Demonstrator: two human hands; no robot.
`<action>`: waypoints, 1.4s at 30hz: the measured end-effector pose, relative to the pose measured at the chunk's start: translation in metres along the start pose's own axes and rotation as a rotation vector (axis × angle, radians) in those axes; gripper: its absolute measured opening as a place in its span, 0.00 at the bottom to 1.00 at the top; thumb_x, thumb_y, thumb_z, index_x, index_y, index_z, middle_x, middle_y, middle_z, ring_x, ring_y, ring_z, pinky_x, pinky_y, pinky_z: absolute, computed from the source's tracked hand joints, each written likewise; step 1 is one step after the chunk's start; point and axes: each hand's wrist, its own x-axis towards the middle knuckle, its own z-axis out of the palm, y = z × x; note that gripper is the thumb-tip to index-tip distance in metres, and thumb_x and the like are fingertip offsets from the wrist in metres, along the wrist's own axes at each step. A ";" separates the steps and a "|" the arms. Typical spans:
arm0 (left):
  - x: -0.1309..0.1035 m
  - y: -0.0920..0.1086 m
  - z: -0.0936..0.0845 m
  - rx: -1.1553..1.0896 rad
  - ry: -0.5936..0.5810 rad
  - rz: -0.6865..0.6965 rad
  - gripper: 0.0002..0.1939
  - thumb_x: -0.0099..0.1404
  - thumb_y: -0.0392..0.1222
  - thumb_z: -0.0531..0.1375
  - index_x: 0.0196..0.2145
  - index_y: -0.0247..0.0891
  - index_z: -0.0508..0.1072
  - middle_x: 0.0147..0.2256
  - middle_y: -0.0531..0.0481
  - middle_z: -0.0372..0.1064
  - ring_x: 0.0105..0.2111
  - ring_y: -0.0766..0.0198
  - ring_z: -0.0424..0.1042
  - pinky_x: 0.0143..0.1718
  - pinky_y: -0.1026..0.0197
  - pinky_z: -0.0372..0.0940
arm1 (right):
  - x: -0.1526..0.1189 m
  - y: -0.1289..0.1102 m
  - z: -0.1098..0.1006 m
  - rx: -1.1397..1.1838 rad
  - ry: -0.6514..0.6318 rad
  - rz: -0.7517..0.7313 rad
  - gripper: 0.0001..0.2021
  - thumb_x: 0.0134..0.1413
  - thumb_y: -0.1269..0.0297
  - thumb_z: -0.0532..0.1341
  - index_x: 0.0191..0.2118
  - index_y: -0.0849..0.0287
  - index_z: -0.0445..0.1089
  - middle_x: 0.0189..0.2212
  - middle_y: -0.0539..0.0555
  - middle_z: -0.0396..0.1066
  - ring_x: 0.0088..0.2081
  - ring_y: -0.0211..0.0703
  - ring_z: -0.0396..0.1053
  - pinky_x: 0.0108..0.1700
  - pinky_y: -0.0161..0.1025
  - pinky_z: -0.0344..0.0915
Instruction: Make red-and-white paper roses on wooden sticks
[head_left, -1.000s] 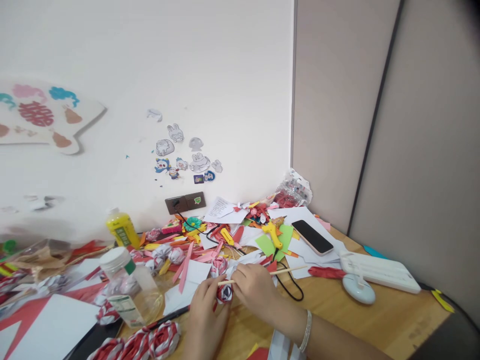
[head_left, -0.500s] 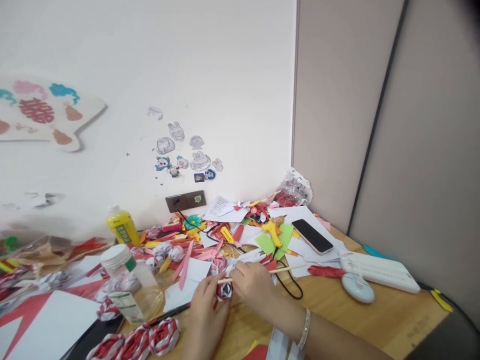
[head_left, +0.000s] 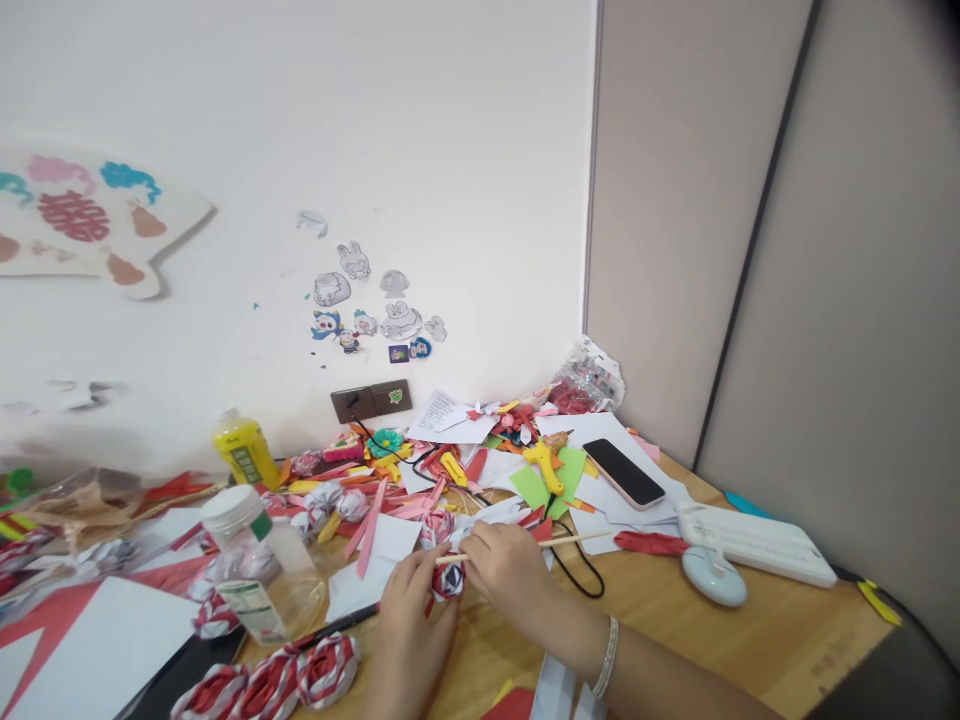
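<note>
Grips a thin stick [head_left: 577,539] in the curled fingers of the right hand [head_left: 504,575] — holds a paper flower [head_left: 449,581] between narrowed fingers of the left hand [head_left: 412,605], just beside the stick's end. Works over a wooden table [head_left: 660,615], near a clear jar [head_left: 259,575], a yellow glue gun [head_left: 544,464] and a phone [head_left: 625,473].

- I work at a wooden table [head_left: 637,590].
- On it, my right: pale mouse [head_left: 716,580], white plastic block [head_left: 776,548].
- My left: clear jar [head_left: 281,575], red-and-white rosettes [head_left: 328,670], white paper [head_left: 356,592].
</note>
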 end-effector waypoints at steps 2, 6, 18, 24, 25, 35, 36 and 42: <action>-0.001 -0.001 0.001 0.004 0.018 0.009 0.17 0.54 0.34 0.55 0.44 0.37 0.70 0.40 0.42 0.70 0.41 0.54 0.69 0.42 0.51 0.66 | 0.000 0.000 0.000 -0.011 0.005 -0.003 0.06 0.56 0.72 0.56 0.29 0.59 0.62 0.25 0.50 0.65 0.27 0.41 0.63 0.25 0.36 0.51; -0.002 -0.004 0.002 0.008 0.040 0.022 0.19 0.54 0.33 0.55 0.45 0.36 0.69 0.40 0.42 0.70 0.41 0.54 0.69 0.41 0.51 0.66 | -0.002 0.000 0.006 -0.062 -0.001 -0.056 0.06 0.55 0.74 0.57 0.29 0.59 0.61 0.25 0.50 0.65 0.25 0.41 0.62 0.24 0.37 0.50; -0.001 0.000 0.000 0.055 0.039 -0.008 0.20 0.55 0.35 0.56 0.48 0.36 0.68 0.40 0.42 0.69 0.41 0.54 0.69 0.42 0.51 0.66 | 0.001 -0.003 -0.002 -0.030 0.088 0.025 0.05 0.52 0.72 0.58 0.27 0.59 0.63 0.24 0.50 0.65 0.24 0.40 0.63 0.22 0.37 0.49; -0.002 -0.001 -0.001 0.059 0.051 0.009 0.20 0.55 0.35 0.56 0.47 0.36 0.69 0.40 0.41 0.70 0.41 0.54 0.70 0.41 0.52 0.67 | -0.002 -0.003 0.007 -0.051 0.052 0.009 0.06 0.53 0.74 0.58 0.27 0.59 0.63 0.24 0.50 0.65 0.24 0.41 0.63 0.22 0.36 0.48; -0.002 0.000 -0.001 0.058 0.050 0.012 0.20 0.55 0.35 0.56 0.47 0.36 0.69 0.40 0.41 0.70 0.41 0.54 0.70 0.41 0.52 0.67 | -0.002 -0.002 0.007 -0.058 0.053 0.006 0.06 0.53 0.74 0.58 0.27 0.59 0.63 0.24 0.50 0.65 0.24 0.41 0.63 0.22 0.37 0.48; -0.002 -0.005 0.002 0.023 0.026 0.016 0.20 0.54 0.34 0.56 0.46 0.38 0.70 0.40 0.42 0.70 0.41 0.53 0.69 0.41 0.50 0.66 | 0.001 0.002 -0.003 0.031 -0.019 -0.010 0.07 0.56 0.72 0.55 0.27 0.60 0.63 0.26 0.51 0.66 0.24 0.39 0.61 0.23 0.35 0.48; -0.002 -0.007 0.003 0.004 0.029 0.013 0.20 0.53 0.34 0.56 0.45 0.38 0.71 0.39 0.42 0.70 0.40 0.53 0.69 0.41 0.50 0.66 | 0.001 0.003 -0.003 0.039 -0.042 -0.026 0.07 0.55 0.72 0.55 0.27 0.60 0.64 0.26 0.51 0.66 0.24 0.38 0.61 0.23 0.35 0.48; 0.002 -0.011 0.006 -0.200 -0.033 -0.110 0.26 0.49 0.31 0.55 0.47 0.40 0.70 0.41 0.44 0.68 0.43 0.54 0.68 0.44 0.49 0.65 | 0.004 0.015 -0.011 0.188 -0.055 0.103 0.07 0.57 0.67 0.54 0.40 0.57 0.68 0.34 0.52 0.68 0.30 0.39 0.66 0.28 0.33 0.55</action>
